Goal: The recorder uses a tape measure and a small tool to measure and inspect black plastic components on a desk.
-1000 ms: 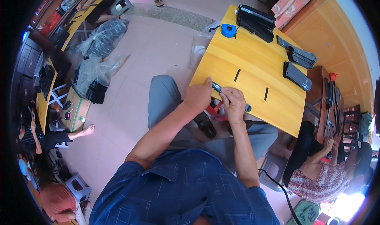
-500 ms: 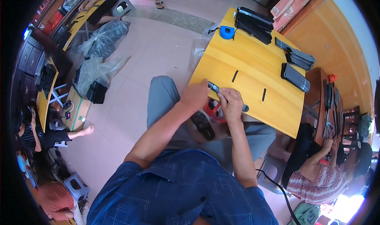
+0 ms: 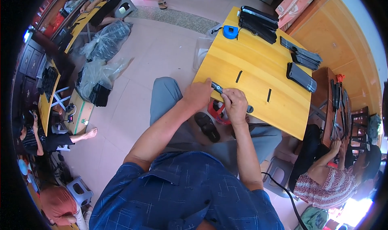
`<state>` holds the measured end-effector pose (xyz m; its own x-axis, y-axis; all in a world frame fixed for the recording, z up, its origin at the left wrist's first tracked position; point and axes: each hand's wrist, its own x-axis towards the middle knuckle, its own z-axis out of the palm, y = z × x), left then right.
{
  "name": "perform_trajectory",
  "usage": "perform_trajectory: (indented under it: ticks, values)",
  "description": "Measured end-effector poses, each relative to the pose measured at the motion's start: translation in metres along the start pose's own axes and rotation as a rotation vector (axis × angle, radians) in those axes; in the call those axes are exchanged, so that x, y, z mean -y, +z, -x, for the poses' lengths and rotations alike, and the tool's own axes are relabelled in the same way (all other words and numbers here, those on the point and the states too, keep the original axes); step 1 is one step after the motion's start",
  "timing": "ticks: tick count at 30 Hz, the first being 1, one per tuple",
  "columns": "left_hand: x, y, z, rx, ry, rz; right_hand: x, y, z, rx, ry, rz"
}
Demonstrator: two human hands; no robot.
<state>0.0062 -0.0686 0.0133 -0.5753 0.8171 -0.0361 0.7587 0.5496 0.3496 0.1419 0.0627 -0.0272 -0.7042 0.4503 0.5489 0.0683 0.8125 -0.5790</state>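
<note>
My left hand (image 3: 197, 96) and my right hand (image 3: 236, 105) meet over the near left edge of the yellow table (image 3: 266, 72). Both are closed around a narrow black folded fabric piece with a pale mark (image 3: 217, 87); its exact kind is not clear. Part of it shows between the hands, and the rest is hidden by fingers. Just beyond my right hand is a dark round end (image 3: 250, 109); whether it belongs to the same piece I cannot tell. Two short black strips (image 3: 239, 76) (image 3: 269, 95) lie on the tabletop ahead of my hands.
At the table's far end lie a blue tape measure (image 3: 230, 32) and a stack of black folded pieces (image 3: 258, 24). More flat black pieces (image 3: 302, 77) are along the right edge. Below the table sits a red object (image 3: 218, 112). A person (image 3: 327, 181) works at right.
</note>
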Motion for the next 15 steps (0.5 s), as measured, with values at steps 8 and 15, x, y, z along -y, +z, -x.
perform_trajectory:
  ticks: [8,15]
  values:
    - [0.022,-0.003,-0.013,-0.022,0.093,-0.031,-0.002,0.002,-0.001,-0.006,0.0,-0.031]
    - [0.022,-0.013,-0.016,-0.02,0.119,-0.035,-0.001,0.0,-0.002,0.011,0.006,-0.008]
